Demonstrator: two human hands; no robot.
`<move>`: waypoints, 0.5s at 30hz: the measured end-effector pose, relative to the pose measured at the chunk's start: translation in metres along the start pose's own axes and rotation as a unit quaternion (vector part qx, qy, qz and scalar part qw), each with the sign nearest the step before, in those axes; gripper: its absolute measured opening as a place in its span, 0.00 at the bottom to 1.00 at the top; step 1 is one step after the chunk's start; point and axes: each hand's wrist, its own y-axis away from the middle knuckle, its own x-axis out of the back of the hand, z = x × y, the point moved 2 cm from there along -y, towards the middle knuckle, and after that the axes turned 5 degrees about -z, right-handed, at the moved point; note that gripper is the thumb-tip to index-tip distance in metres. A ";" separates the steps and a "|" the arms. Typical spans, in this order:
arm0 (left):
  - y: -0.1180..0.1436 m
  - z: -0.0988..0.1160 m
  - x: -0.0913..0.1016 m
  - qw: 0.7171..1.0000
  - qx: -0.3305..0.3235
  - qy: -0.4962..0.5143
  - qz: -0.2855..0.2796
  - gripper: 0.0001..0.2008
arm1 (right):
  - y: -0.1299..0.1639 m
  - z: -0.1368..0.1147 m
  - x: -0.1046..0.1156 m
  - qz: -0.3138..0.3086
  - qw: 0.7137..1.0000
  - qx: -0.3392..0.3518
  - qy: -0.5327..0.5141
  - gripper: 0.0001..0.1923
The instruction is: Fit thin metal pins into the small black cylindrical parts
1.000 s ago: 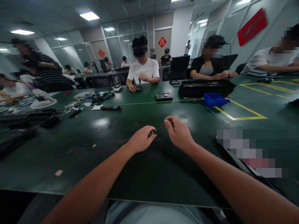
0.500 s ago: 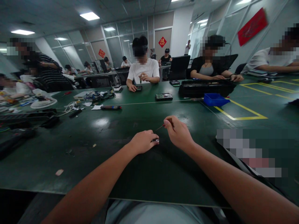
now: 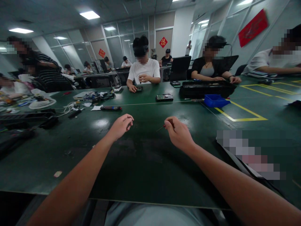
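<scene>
My left hand is raised over the green table, its fingers curled together. Whatever sits inside the fingers is mostly hidden; only a dark bit shows between thumb and fingertips. To its right, my right hand is closed around a small screwdriver. The thin shaft points left and slightly down, with a little red near the fingers, while the grip covers most of the handle. A gap of bare tabletop separates both hands.
A dark pen-shaped tool lies beyond my left hand. Farther back are a circuit-board drive, a blue tray and a long black casing. Cables clutter the left. People sit across the table.
My left hand has moved left and away from me, off the spot by the screwdriver tip. The small black-and-white piece seen in it before no longer shows clearly. My right hand stays nearly still.
</scene>
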 end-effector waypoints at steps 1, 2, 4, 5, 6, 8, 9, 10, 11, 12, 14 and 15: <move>0.002 -0.002 0.010 1.000 0.012 0.019 0.014 0.09 | 0.000 0.000 0.000 0.000 1.000 -0.001 0.000 0.11; 0.005 -0.004 0.022 0.999 0.022 0.033 0.030 0.09 | 0.000 0.000 0.000 0.000 1.000 -0.001 0.000 0.11; 0.013 -0.010 0.046 0.995 0.037 0.053 0.074 0.08 | 0.000 0.001 0.001 0.000 1.000 0.000 -0.003 0.11; 0.017 -0.013 0.059 0.992 0.040 0.059 0.101 0.07 | 0.000 0.000 0.001 0.000 1.000 0.000 -0.004 0.11; 0.023 -0.016 0.072 0.989 0.043 0.064 0.127 0.07 | 0.000 0.000 0.001 -0.001 1.000 -0.001 -0.005 0.11; 0.034 -0.022 0.098 0.980 0.047 0.073 0.179 0.08 | 0.000 0.000 0.001 -0.004 1.000 -0.005 -0.006 0.11; 0.040 -0.025 0.111 0.974 0.047 0.076 0.209 0.07 | 0.000 0.000 0.001 -0.005 1.000 -0.007 -0.006 0.11; 0.047 -0.027 0.124 0.966 0.049 0.076 0.244 0.07 | -0.001 0.000 0.001 -0.005 1.000 -0.008 -0.007 0.11; 0.053 -0.030 0.137 0.956 0.053 0.074 0.278 0.06 | -0.001 0.000 0.001 -0.004 1.000 -0.008 -0.006 0.11; 0.060 -0.033 0.149 0.944 0.058 0.070 0.316 0.05 | -0.001 0.001 0.001 -0.004 1.000 -0.008 -0.006 0.11; 0.074 -0.039 0.174 0.917 0.077 0.064 0.386 0.04 | -0.001 0.002 0.001 -0.001 1.000 -0.007 -0.007 0.11; 0.080 -0.042 0.187 0.905 0.085 0.064 0.413 0.03 | -0.001 0.002 0.001 -0.001 1.000 -0.006 -0.007 0.11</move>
